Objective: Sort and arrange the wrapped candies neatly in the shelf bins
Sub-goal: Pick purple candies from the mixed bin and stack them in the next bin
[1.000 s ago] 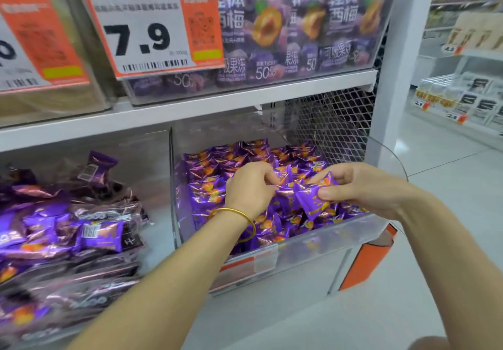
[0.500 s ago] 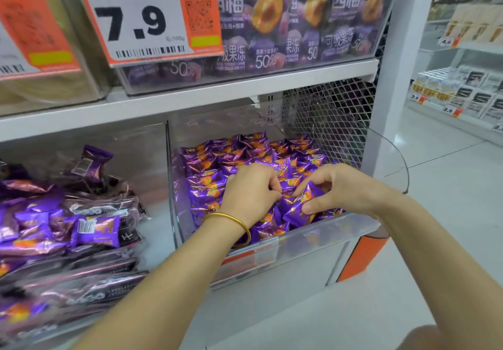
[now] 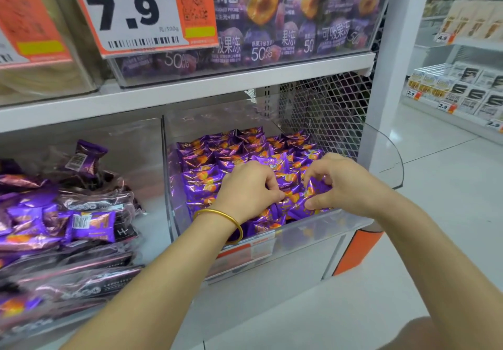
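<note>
Pinching a purple candy (image 3: 313,195) between thumb and curled forefingers, your right hand (image 3: 347,183) holds it at the front right corner of the clear bin (image 3: 313,231), low against the pile and just behind the front wall. Right wrist bent inward, forearm entering from the lower right. Your left hand (image 3: 247,192), knuckles up and fingers curled under, nips a wrapper edge among the wrapped candies (image 3: 217,164) just beside the right hand; fingertips of the two hands near but apart. Left forearm runs up from the lower left, with a gold bangle (image 3: 227,217) on the wrist over the bin's front rim. Wrapped candies: purple foil with orange print, laid in rough rows that fill the bin to its back. Bin front carries an orange-and-white label (image 3: 245,251). Neighbouring bin to the left: loose purple pouches (image 3: 81,221), heaped. Behind: a metal mesh panel (image 3: 321,105). Above: a white shelf board (image 3: 190,91), a price card (image 3: 128,12) reading 7.9, and purple jelly packs (image 3: 285,17) behind clear plastic.
</note>
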`<state>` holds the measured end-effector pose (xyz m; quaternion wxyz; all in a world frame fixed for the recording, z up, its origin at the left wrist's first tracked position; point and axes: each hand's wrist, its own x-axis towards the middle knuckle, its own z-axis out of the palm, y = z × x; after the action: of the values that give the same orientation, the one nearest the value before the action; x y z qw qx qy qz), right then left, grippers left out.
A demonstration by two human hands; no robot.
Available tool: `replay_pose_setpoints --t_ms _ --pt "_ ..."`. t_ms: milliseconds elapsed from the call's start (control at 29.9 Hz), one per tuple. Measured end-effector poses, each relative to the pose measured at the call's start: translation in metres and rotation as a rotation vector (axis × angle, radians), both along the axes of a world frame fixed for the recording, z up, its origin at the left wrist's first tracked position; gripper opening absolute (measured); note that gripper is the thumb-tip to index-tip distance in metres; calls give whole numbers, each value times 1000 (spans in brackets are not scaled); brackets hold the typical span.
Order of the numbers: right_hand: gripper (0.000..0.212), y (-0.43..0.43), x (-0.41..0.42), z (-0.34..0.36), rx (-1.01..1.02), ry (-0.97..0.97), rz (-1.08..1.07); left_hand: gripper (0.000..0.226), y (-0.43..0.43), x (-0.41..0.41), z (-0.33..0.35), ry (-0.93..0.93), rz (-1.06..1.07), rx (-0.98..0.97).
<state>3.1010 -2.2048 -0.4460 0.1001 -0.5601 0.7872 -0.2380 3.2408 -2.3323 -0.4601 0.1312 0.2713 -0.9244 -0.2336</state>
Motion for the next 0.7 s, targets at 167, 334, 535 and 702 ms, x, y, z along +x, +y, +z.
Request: replay_pose_setpoints --t_ms 167,334,535,702 --pt "23 2 3 1 16 -106 -40 24 3 1 2 13 -2 12" --pt "32 -3 12 1 99 -31 -47 24 5 3 3 32 -7 30" --pt "30 -3 17 4 168 -94 -50 23 9 7 10 35 6 32" --pt "30 4 14 9 136 -162 -126 17 12 21 25 99 1 -32"
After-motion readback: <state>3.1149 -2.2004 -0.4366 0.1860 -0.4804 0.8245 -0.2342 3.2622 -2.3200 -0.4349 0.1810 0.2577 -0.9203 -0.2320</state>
